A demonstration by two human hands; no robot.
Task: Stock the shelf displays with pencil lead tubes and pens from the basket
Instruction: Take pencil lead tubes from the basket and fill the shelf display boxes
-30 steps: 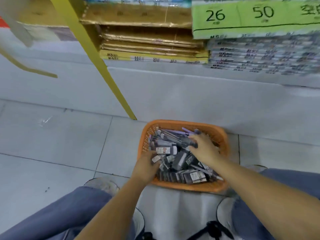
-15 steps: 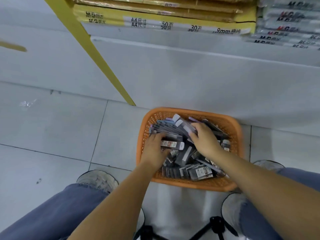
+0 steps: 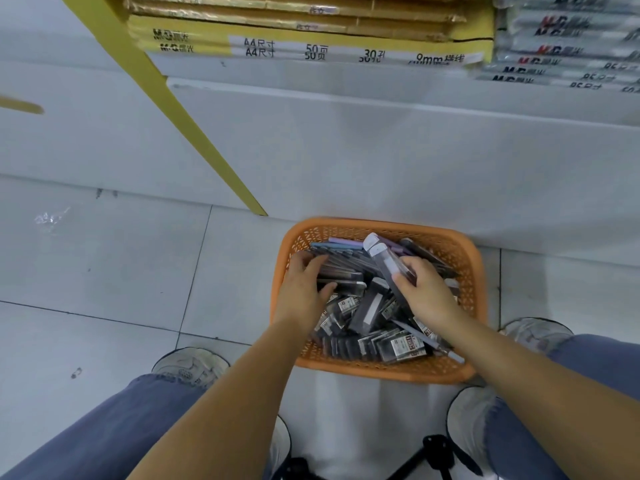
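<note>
Inside the basket [image 3: 476,271] ahead of both hands, the right hand [image 3: 427,292] pinches a clear pack [image 3: 382,256] by its near end, long axis slanting up and away leftward (toward the other hand), while the left hand [image 3: 299,292] curls round pen packs [image 3: 343,268] lying crosswise.

Yellow paper packs [image 3: 207,32] lie beside grey packs [image 3: 561,60] above floor tiles [image 3: 104,271].

I see the orange lattice basket [image 3: 381,370] on the floor, heaped with small dark pencil lead tubes [image 3: 398,348] lying every which way toward its near side. Long pens [image 3: 341,247], blue, lilac and grey, lie across the far side; my left hand [image 3: 301,289] grips their left ends. My right hand [image 3: 429,292] pinches a long clear tube [image 3: 382,258] with a white cap, tilted upward.
</note>
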